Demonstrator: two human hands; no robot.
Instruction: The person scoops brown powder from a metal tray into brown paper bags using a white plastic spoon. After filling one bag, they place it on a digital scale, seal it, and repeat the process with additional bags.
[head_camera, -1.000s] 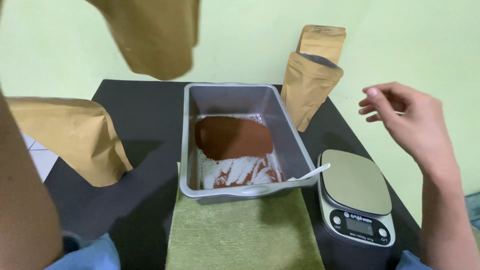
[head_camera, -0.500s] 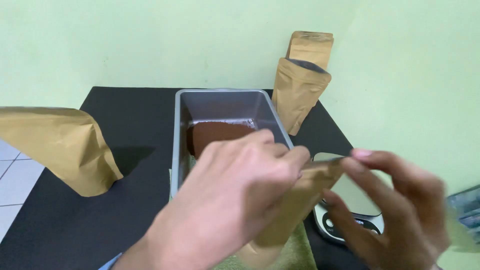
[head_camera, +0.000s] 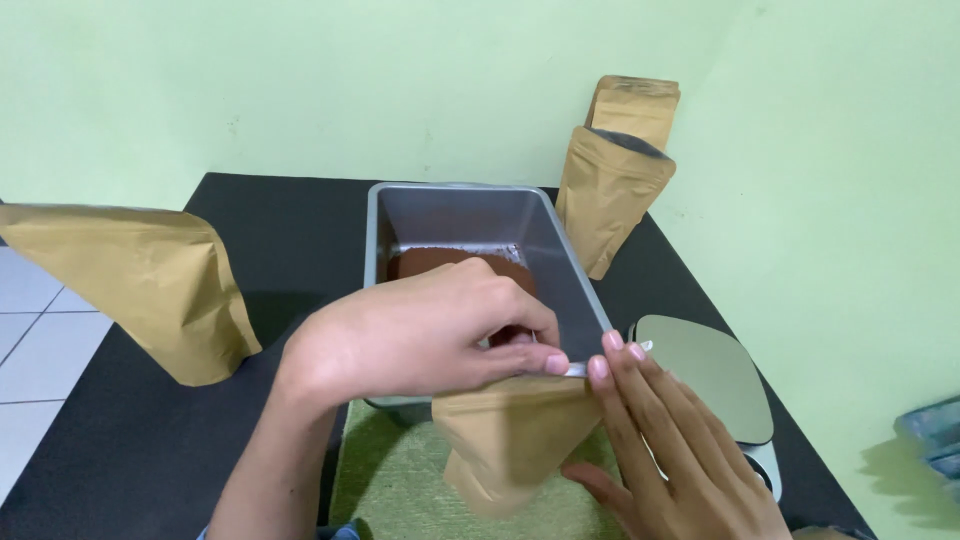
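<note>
My left hand grips the top edge of a small brown paper pouch, thumb and fingers pinched along its rim. My right hand touches the pouch's right side, fingertips at the top corner and thumb under the lower edge. The pouch stands upright over a green mat, right in front of a grey metal loaf pan with brown powder inside. A white utensil handle peeks out beside my right fingertips.
A large brown pouch lies at the left of the black table. Two more brown pouches stand at the back right against the green wall. A kitchen scale sits right of the pan.
A pouch held high at the top has come down in front of the pan. Both hands have closed in on its top edge, and the view has shifted slightly.
</note>
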